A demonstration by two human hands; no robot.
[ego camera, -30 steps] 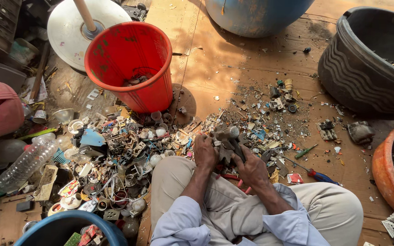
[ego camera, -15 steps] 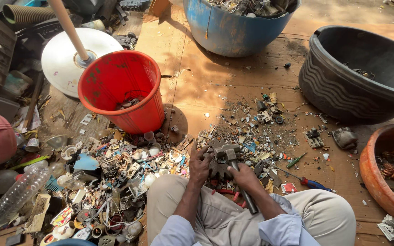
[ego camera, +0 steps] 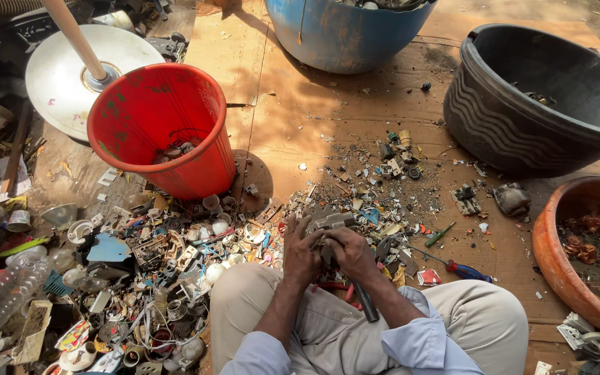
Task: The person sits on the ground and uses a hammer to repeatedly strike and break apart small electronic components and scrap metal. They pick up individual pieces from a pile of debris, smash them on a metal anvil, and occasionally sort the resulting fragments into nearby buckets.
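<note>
Two big tubs, black (ego camera: 543,104) and blue (ego camera: 345,31), sit beyond the red bucket (ego camera: 161,132), the blue one cut off at the top. Right of the bucket, over my lap, my left hand (ego camera: 302,251) and right hand (ego camera: 353,253) clamp a grey metal part (ego camera: 332,222), mostly hidden; its long axis I cannot tell.

Sunlit plywood floor (ego camera: 300,139) — scrap-strewn, cluttered

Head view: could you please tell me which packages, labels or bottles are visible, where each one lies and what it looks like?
Clear plastic bottle: far left, lying on its side among scrap, see-through.
Small carton: right of the knee, beside the screwdriver, flat, red and white.
Printed wrapper: lower left in the pile, crumpled, multicoloured.
No signs or screens.
</note>
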